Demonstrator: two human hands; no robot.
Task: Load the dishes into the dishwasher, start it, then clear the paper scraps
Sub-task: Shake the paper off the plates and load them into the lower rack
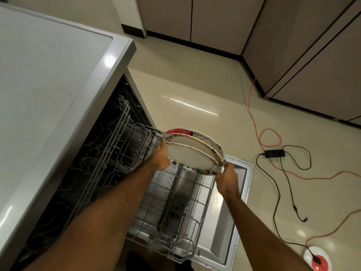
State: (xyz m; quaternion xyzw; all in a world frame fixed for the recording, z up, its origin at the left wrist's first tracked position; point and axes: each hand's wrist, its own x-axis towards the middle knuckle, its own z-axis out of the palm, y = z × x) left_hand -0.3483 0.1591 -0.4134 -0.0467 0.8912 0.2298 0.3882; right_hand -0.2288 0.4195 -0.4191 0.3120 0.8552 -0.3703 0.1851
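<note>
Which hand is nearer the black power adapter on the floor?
Right. The right hand holds the plates at the edge toward the adapter; the left hand holds their opposite edge.

Head-worn view, facing steeply down, dishwasher (224, 222) near

Stacked plates (193, 155): smooth, glossy, printed rims. Pull-out rack (203, 210): grey coated wire. Open dishwasher door (228, 216): bare metal liner, dull sheen. Grey tabletop (48, 79): smooth, semi-gloss. Floor (195, 79): polished cream tile. Cabinet fronts (214, 20): matt. Power adapter (274, 153): black plastic.
</note>
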